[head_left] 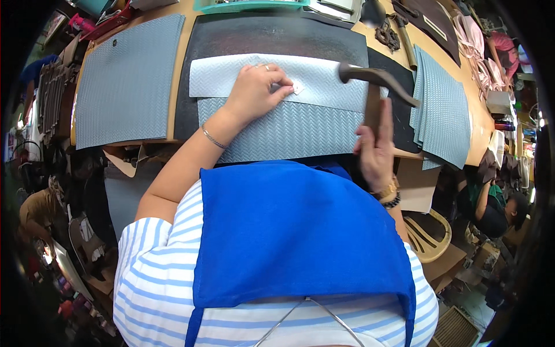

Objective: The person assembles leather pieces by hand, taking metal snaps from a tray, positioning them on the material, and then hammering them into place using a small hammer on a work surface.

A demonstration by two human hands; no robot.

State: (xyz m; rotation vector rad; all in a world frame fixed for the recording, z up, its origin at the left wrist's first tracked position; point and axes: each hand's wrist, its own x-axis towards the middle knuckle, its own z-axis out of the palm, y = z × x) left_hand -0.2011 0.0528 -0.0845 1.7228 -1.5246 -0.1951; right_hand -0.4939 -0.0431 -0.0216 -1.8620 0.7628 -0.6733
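Note:
My left hand (256, 91) presses flat on a grey-blue textured leather piece (289, 124) with a folded flap, fingertips beside a small pale square tab (298, 88). The piece lies on a black mat (277, 36) on the wooden workbench. My right hand (376, 147) grips the wooden handle of a hammer (373, 78), its dark metal head raised above the right end of the flap.
A large grey-blue textured panel (127, 78) lies at the left, and a stack of similar panels (442, 113) at the right. Tools and a teal tray (248, 6) sit at the far edge. Another person (491, 202) works at the lower right, beside a plastic chair (428, 231).

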